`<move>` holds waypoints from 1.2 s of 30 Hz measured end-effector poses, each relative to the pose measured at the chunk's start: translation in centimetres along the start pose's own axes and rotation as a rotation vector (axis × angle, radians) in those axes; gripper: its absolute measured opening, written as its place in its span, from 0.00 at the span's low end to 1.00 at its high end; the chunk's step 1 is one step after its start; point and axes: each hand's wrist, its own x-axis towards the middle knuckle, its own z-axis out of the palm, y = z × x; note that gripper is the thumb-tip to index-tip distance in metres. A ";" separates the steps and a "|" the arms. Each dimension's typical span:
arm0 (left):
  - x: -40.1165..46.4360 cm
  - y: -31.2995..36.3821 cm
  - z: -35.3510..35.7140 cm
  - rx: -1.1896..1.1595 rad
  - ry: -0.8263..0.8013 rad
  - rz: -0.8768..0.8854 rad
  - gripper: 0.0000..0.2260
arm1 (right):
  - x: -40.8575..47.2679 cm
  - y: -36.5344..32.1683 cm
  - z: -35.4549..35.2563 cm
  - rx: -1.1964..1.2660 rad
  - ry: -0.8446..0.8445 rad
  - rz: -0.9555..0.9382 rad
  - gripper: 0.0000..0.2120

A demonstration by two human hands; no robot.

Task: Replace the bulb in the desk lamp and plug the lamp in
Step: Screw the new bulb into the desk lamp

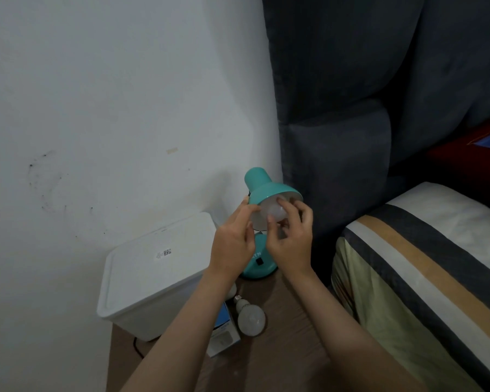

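Bulb (275,212) inside teal lamp shade (269,190), right hand (290,240) fingertips gripping it, left hand (234,244) steadying shade rim

lamp (262,188) was teal | spare bulb (251,319) white | bin (153,278) white | table (289,335) brown woodgrain | bed (425,264) striped cream/grey/tan

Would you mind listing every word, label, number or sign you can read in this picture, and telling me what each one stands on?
"ATN": pale letters on the teal lamp base, partly hidden by the left hand, so the word may be longer.
White sticker on the white bin lid: a barcode and a square code, print too small to read.
Blue and white box beside the loose bulb: printing too blurred to read.
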 end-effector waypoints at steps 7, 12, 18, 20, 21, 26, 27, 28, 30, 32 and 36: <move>0.2 -0.1 0.1 0.006 0.015 -0.006 0.14 | 0.4 -0.1 -0.2 0.011 0.022 0.106 0.17; 0.1 -0.1 0.3 0.009 0.018 -0.001 0.14 | 0.3 -0.2 -0.1 0.064 0.048 0.144 0.20; 0.0 -0.2 0.2 0.003 0.015 0.008 0.14 | 0.2 0.4 -0.4 0.022 -0.005 0.082 0.25; 0.1 -0.2 0.2 0.009 0.013 0.003 0.14 | 0.4 0.0 -0.3 0.004 0.007 0.083 0.21; 0.1 -0.2 0.2 0.011 0.009 0.001 0.14 | 0.4 -0.2 -0.2 -0.008 0.018 0.090 0.20; 0.1 -0.1 0.2 0.005 -0.001 0.006 0.13 | 0.0 0.3 -0.3 -0.043 0.016 -0.025 0.21; 0.1 -0.1 0.1 0.006 0.001 0.009 0.13 | 0.0 0.4 -0.4 -0.035 -0.013 -0.060 0.20; 0.1 -0.1 0.1 0.010 -0.001 0.013 0.13 | -0.1 0.4 -0.5 -0.032 -0.033 -0.082 0.19; 0.1 -0.2 0.1 0.017 -0.012 0.017 0.13 | 0.0 0.5 -0.5 -0.037 -0.036 -0.081 0.18; 0.2 -0.3 0.1 0.016 -0.018 0.011 0.13 | 0.2 0.4 -0.3 -0.051 -0.010 -0.033 0.17; 0.2 -0.4 0.3 0.015 -0.019 0.007 0.13 | 0.4 -0.2 0.0 -0.046 0.057 0.050 0.18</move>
